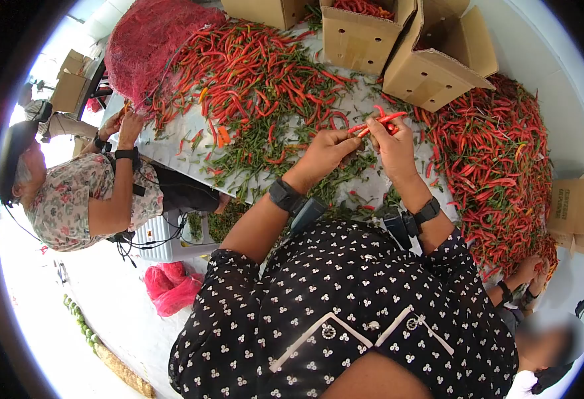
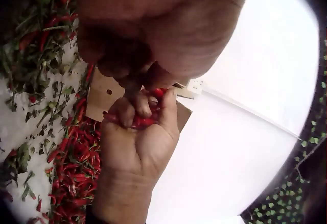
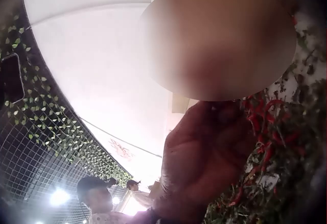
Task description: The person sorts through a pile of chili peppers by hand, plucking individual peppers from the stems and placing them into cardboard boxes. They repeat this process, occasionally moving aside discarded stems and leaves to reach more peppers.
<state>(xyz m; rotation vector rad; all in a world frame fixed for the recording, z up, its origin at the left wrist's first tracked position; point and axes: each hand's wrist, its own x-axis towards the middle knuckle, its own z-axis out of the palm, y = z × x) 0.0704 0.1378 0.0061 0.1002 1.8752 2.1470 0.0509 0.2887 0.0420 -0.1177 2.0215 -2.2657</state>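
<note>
My right hand (image 1: pixel 396 149) grips a few red chillies (image 1: pixel 390 118), their tips sticking out past thumb and fingers. In the left wrist view, red pods (image 2: pixel 140 122) lie under its curled fingers. Close beside it, my left hand (image 1: pixel 328 156) pinches the end of a chilli with bent fingers and thumb. Both hands meet above the table in front of the chest. Below them, green stems and leaves (image 1: pixel 332 183) are strewn over the pale tabletop. In the right wrist view my left hand (image 3: pixel 202 157) shows dark, and a blurred patch hides most of the right.
Heaps of red chillies lie at the far left (image 1: pixel 252 66) and along the right (image 1: pixel 491 173). Cardboard boxes (image 1: pixel 431 80) stand at the back, beside a red mesh sack (image 1: pixel 149 50). One person (image 1: pixel 92 193) works at the left, another (image 1: pixel 544 339) at the lower right.
</note>
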